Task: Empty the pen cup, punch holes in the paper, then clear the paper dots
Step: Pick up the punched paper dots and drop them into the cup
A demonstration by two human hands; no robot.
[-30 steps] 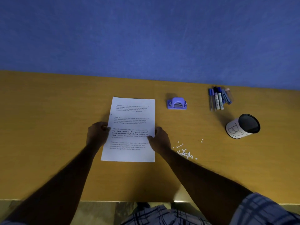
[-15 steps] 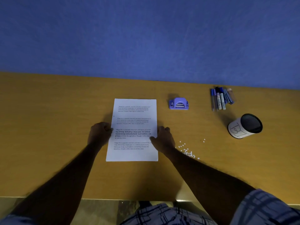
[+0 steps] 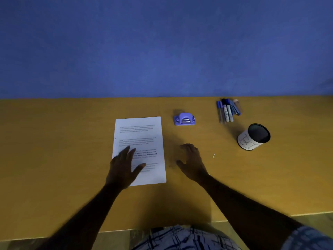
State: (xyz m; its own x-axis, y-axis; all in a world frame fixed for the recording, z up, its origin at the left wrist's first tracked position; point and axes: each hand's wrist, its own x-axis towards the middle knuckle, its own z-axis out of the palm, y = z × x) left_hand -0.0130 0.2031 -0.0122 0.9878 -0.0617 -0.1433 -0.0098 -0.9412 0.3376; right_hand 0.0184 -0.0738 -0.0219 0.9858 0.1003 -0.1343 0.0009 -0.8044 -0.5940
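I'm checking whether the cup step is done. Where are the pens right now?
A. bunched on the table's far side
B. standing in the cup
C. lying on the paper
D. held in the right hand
A: the pens lie bunched on the table near its far edge, apart from the pen cup.

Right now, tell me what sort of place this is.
Probably an office or study desk: a wooden tabletop against a blue wall, carrying a printed sheet, a purple hole punch, and pens laid near a pen cup.
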